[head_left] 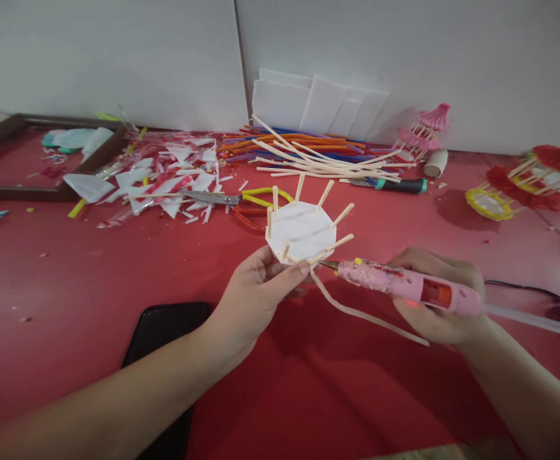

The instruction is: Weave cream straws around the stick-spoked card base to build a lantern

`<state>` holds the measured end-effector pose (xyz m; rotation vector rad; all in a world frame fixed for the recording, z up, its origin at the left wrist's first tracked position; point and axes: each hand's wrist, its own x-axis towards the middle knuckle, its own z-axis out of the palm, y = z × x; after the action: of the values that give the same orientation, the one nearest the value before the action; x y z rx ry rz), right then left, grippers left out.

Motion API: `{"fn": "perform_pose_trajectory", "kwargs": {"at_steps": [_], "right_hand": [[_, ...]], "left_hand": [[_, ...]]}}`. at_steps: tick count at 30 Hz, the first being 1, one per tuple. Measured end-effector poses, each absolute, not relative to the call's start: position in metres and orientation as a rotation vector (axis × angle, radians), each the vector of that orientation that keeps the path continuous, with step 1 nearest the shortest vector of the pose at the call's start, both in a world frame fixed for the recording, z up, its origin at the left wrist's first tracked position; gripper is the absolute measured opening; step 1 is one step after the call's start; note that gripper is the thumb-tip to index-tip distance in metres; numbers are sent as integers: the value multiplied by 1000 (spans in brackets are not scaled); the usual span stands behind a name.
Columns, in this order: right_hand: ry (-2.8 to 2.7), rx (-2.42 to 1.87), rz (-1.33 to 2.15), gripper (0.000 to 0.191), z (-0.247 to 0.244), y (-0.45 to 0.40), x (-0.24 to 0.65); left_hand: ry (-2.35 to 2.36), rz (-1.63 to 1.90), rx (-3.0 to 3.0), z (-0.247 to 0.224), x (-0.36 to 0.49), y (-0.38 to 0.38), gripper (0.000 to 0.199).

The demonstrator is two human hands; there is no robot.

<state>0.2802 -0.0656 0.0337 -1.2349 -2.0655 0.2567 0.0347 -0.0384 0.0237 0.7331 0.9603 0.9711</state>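
Observation:
My left hand [256,297] pinches the near edge of a white many-sided paper disc [303,230], which has several short cream sticks standing around its rim. A long cream strip [357,312] hangs from that edge beside my thumb and curves down to the right. Wrapped in my right hand [433,294] is a pink glue gun [376,276], its metal nozzle touching or very near the disc's lower edge by the strip. A clear glue stick [534,319] sticks out of the gun's back.
Behind lie pliers [222,199], paper scraps [174,172], cream and coloured strips [328,160] and a dark-handled tool [399,185]. Small paper models [491,203] stand at right. A black phone-like slab [165,332] rests under my left forearm; a brown frame [21,193] is at left.

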Motion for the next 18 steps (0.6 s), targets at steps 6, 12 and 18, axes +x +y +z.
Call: {"fn": "perform_pose_trajectory", "kwargs": {"at_steps": [6, 12, 18], "right_hand": [[-2049, -1226, 235, 7, 32, -65, 284], [-2059, -1233, 186, 5, 31, -65, 285], [-2030, -1267, 142, 9, 32, -66, 286]], "left_hand": [[945, 976, 733, 23, 36, -38, 20], [949, 983, 726, 22, 36, -37, 22], [932, 998, 715, 23, 37, -38, 21]]}}
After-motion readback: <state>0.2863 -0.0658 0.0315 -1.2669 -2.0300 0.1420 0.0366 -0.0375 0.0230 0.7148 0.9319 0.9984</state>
